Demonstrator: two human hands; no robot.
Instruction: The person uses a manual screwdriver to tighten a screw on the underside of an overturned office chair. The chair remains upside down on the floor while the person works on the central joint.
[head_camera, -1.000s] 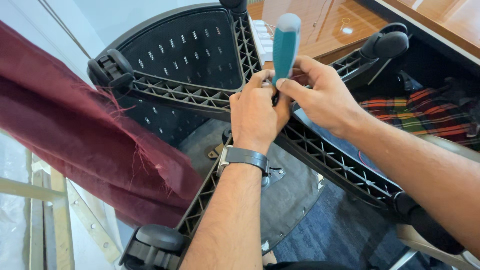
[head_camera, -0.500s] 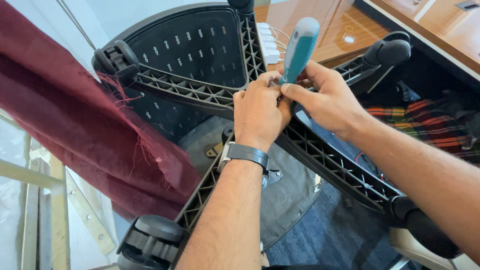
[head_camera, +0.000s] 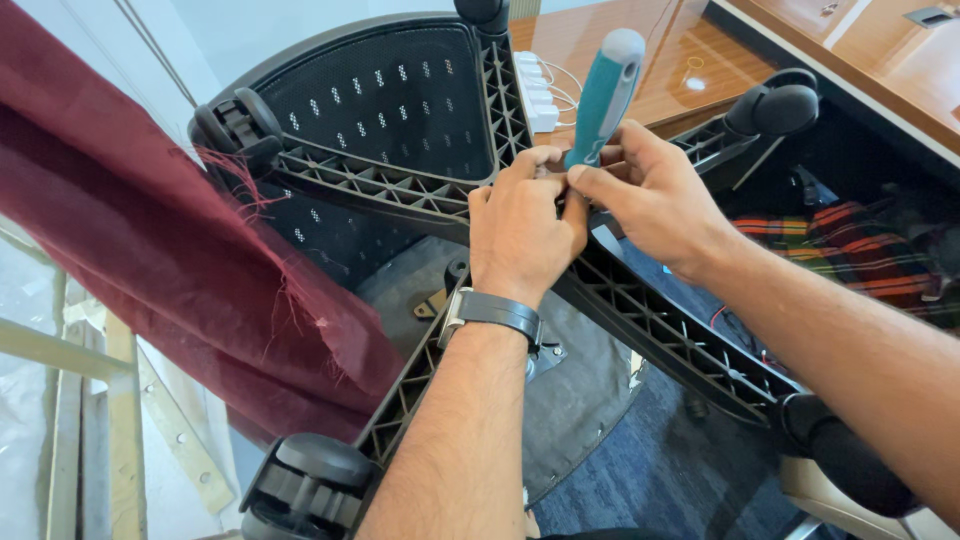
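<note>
Screwdriver (head_camera: 603, 95): teal handle with a pale cap, standing tilted over the hub of the upturned chair base (head_camera: 640, 320); its tip is hidden behind the fingers.
Right hand (head_camera: 655, 195): fingers closed round the lower part of the handle, steering it.
Left hand (head_camera: 525, 225): curled shut at the hub just beside the tool's shaft, a dark wristwatch (head_camera: 492, 312) on the wrist; what it pinches, if anything, cannot be told.
Chair base: black ribbed star, spokes running out to castors (head_camera: 310, 485) at the near left, far left and far right; the mesh seat back (head_camera: 390, 100) lies behind it.
Surroundings: dark red cloth (head_camera: 150, 250) hangs along the left edge of the base; a wooden desk (head_camera: 640, 40) with a white power strip (head_camera: 535, 95) stands beyond.
Doing it well: judged from the grip, keep the shaft in line with the fastener, press down firmly, and let the left hand steady the tip against slipping off the hub.
</note>
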